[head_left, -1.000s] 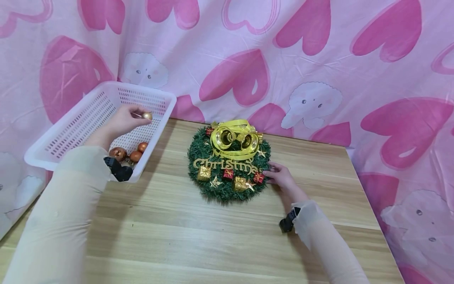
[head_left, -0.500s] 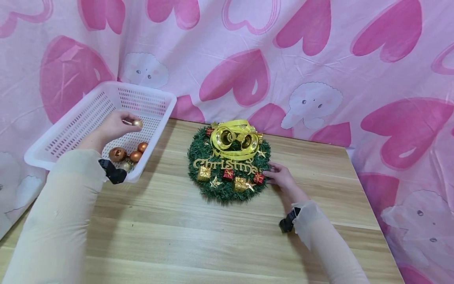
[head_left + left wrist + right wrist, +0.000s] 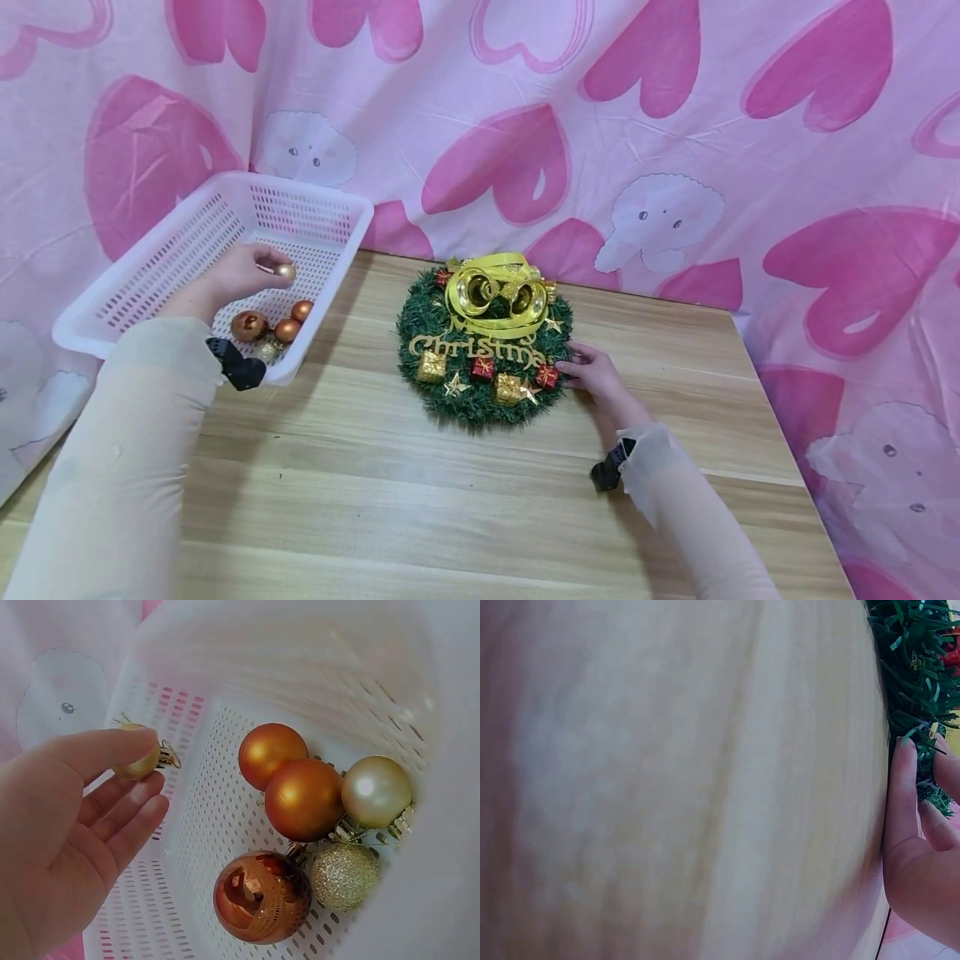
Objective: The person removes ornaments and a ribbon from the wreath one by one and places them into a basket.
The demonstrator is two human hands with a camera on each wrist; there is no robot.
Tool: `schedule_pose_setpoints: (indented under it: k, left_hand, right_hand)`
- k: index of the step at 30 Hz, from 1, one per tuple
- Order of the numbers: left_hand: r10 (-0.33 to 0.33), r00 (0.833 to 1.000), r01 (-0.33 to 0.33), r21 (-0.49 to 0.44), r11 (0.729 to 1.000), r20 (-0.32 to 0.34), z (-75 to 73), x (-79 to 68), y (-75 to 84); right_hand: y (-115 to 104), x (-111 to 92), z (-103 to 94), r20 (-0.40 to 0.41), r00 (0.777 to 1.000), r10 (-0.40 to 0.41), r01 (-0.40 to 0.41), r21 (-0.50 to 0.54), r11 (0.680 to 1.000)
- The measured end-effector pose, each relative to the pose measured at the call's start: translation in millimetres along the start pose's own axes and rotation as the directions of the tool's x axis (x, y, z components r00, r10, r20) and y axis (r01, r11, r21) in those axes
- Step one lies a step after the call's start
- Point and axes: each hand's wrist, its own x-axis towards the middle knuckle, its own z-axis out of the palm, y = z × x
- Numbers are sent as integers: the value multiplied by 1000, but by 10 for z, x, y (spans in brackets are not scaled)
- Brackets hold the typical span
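My left hand (image 3: 240, 273) pinches a small gold Christmas ball (image 3: 137, 763) between thumb and fingers, over the inside of a white plastic basket (image 3: 366, 229). Its metal cap and thin string loop stick out past my fingertips. In the left wrist view, two matte orange balls (image 3: 303, 799), a shiny copper ball (image 3: 262, 897), a champagne ball (image 3: 376, 792) and a gold glitter ball (image 3: 345, 876) lie together on the basket floor. My right hand (image 3: 596, 375) grips the right edge of a green Christmas wreath (image 3: 459, 365), thumb beside a small red gift box (image 3: 547, 376).
The wreath lies flat on a wooden table (image 3: 420, 508). Gold bells (image 3: 476, 289) with a yellow ribbon, stars, gift boxes and gold lettering decorate it. A pink heart-patterned cloth (image 3: 495, 158) hangs behind the table and along its sides.
My left hand, still pinching the small gold ball, has moved left and lower inside the basket. The right hand and the wreath have stayed in place.
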Motion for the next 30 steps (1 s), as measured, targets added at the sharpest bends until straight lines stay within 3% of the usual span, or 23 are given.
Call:
schedule_pose_setpoints:
  k: [11,30]
  left_hand:
    - [-45,999,45,2,999,22,-24,-6,5]
    - [-3,1000,4,-24,1000,11,-23,-15,140]
  right_hand:
    - [-8,-16,1,0,1000,-4,4,1,1000]
    - [-10,-16,-3,15,1000,5,-5,27,1000]
